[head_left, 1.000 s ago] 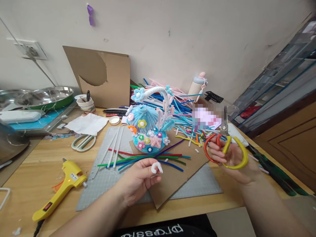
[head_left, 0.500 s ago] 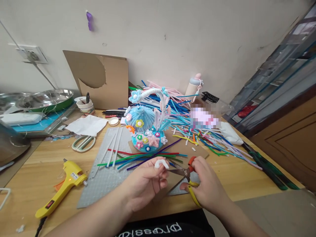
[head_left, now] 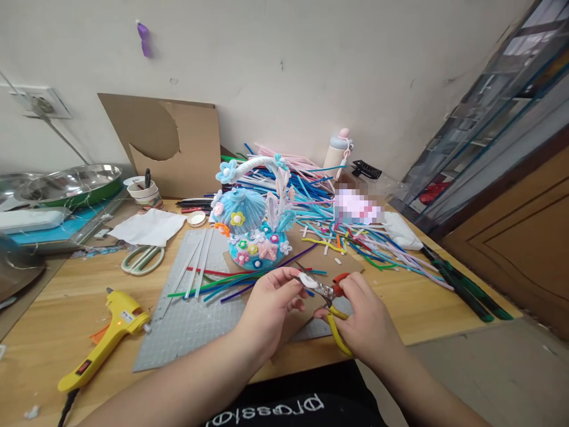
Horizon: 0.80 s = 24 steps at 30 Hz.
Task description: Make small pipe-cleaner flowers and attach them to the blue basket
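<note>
Between the thumb and fingers of my left hand (head_left: 278,299) is a short, curled white pipe cleaner piece (head_left: 307,280). My right hand (head_left: 364,305) is wrapped round scissors (head_left: 326,292) with one orange and one yellow handle loop. Their blades are parted and lie right at the white piece; whether they touch it I cannot tell. Behind my hands stands a blue fuzzy lamp-like craft (head_left: 243,210) with a white arched stem, a domed shade and small coloured flowers on its base. Several coloured pipe cleaners (head_left: 213,283) lie in front of it.
A yellow glue gun (head_left: 111,332) lies at left on the table, beside the grey cutting mat (head_left: 178,332). Green-handled scissors (head_left: 143,260) rest under a white tissue (head_left: 149,227). A heap of pipe cleaners (head_left: 306,184) and a bottle (head_left: 338,149) are at the back.
The scissors have tilted, and their blades have come up to the white piece. My left hand has turned the piece towards them. The whole view has shifted slightly.
</note>
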Available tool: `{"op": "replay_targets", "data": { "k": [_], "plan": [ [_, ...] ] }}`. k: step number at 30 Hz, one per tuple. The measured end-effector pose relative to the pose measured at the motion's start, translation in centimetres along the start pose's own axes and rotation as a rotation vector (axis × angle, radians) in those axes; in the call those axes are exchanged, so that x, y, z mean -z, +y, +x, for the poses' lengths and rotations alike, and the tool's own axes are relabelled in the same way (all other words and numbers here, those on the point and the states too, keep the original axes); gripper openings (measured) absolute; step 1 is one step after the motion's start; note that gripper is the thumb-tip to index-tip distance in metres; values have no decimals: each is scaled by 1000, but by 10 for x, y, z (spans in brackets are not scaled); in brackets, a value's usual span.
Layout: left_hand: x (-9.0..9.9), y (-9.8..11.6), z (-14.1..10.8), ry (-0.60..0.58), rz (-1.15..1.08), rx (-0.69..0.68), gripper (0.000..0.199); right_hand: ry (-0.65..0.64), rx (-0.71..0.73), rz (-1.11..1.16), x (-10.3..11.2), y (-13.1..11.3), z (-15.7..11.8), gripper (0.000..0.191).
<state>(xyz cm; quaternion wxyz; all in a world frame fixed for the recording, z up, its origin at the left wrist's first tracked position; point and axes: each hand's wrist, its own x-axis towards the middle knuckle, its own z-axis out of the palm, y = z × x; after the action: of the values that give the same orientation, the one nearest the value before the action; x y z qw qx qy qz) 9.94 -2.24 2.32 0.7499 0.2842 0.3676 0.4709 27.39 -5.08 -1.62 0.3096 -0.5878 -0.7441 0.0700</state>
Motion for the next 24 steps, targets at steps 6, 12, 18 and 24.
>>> {"op": "replay_targets", "data": {
  "k": [6,12,18,24],
  "plan": [
    [-8,-4,4,-8,138,-191,13,-16,-39,80,-1,2,-3,25],
    [-13,-7,5,-12,178,-204,11,11,-51,126,-1,2,-2,22],
    [-24,-6,15,2,-5,-17,15,-84,-77,121,-2,9,5,21],
    [-30,-6,25,19,24,-27,13,-141,-70,129,0,23,10,19]
  ]
}}
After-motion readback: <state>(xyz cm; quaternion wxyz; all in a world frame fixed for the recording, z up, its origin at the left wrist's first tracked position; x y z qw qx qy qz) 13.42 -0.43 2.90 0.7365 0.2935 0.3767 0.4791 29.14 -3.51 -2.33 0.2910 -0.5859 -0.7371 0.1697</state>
